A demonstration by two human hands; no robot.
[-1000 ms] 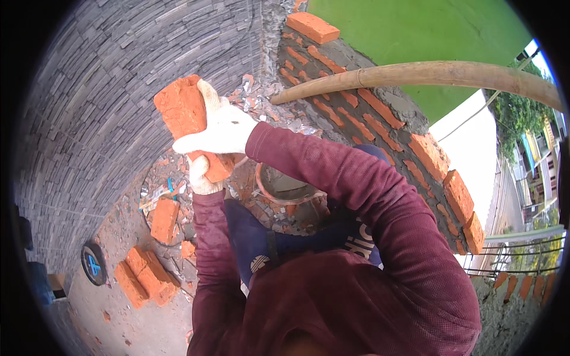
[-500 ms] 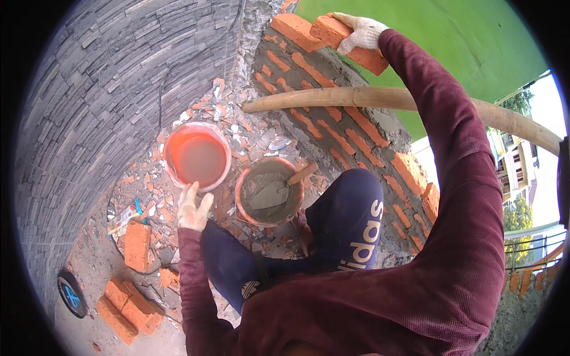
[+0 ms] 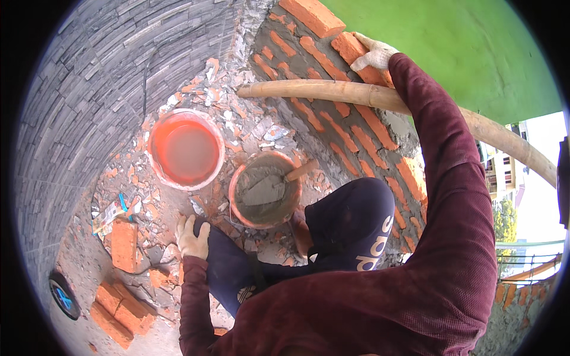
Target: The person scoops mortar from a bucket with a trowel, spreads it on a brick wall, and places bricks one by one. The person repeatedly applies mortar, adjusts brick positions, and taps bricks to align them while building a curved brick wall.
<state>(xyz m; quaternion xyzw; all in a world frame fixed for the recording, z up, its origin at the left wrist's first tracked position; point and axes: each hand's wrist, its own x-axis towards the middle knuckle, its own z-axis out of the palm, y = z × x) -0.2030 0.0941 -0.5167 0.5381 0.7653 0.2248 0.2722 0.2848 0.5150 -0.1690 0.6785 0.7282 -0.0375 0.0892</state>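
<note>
Brick is gripped by the gloved right hand at the top of the brick wall, with thumb and fingers set across it; the fingertips at its far edge are hard to make out. Its middle is covered by the glove, and whether any gap is left beneath it cannot be told. Just beside it, another block is cut off by the upper edge. The left hand is placed at the left knee, its fingers loosely spread and nothing held. The bamboo pole is partly hidden by the right sleeve, and its far end is lost at the dark rim. In the mortar bucket, the trowel is smeared with mortar, so its blade's outline is blurred. The bottom of the reddish bucket is hidden by cloudy water. Farther left, a pale, blue-ended item cannot be identified.
</note>
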